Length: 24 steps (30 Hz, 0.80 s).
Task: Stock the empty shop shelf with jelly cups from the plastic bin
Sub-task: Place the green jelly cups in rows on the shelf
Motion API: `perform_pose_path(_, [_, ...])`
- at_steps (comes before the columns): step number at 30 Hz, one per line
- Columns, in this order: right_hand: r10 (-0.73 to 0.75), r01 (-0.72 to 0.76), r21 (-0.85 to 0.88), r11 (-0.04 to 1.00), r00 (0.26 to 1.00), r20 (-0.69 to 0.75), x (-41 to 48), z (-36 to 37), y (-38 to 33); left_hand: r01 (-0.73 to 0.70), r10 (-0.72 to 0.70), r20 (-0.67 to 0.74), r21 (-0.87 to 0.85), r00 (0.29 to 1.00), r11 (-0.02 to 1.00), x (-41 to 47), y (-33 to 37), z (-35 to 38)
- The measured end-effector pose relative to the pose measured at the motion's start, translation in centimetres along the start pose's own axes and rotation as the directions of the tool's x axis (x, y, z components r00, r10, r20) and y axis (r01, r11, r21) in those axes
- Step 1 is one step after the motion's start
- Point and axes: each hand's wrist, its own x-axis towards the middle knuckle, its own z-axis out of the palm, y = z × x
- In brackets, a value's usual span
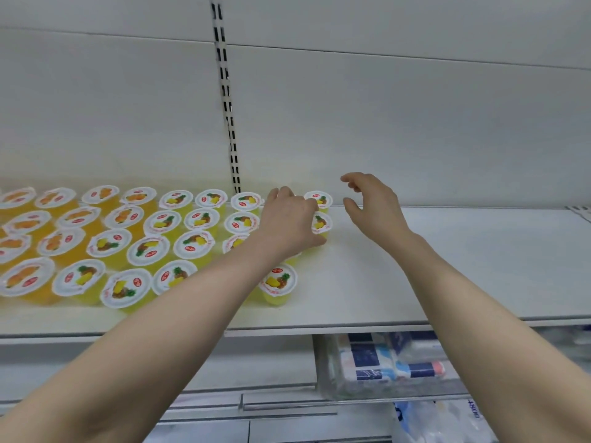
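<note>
Several jelly cups stand in rows on the left half of the white shelf [447, 266]: orange ones [27, 276] at the far left, yellow pineapple ones [192, 244] beside them. My left hand [287, 223] reaches over the rightmost column, with fingers and thumb curled round a pineapple jelly cup [321, 222] that stands on the shelf. Another cup [319, 199] stands just behind it. My right hand [372, 207] hovers just right of these cups, fingers spread and loosely curved, holding nothing. A single cup [277, 282] stands at the front under my left forearm. No plastic bin is in view.
The shelf's right half is bare white board. A slotted upright [228, 116] runs down the back wall. Below the shelf lies a wrapped blue-and-white pack [383, 362], with plastic-wrapped goods [447, 420] beneath it.
</note>
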Motion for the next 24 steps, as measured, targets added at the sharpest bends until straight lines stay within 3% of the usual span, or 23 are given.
perform_pose_path(12, [-0.114, 0.127, -0.169, 0.977, 0.990, 0.084, -0.4, -1.0, -1.1, 0.028, -0.042, -0.073, -0.182, 0.996, 0.983, -2.0, -1.4, -1.8])
perform_pose_path(24, [-0.376, 0.402, -0.261, 0.878, 0.915, 0.147, 0.4, 0.0, -8.5, 0.137, -0.151, -0.267, -0.073, 0.952, 0.988, -9.2, -8.7, -6.2])
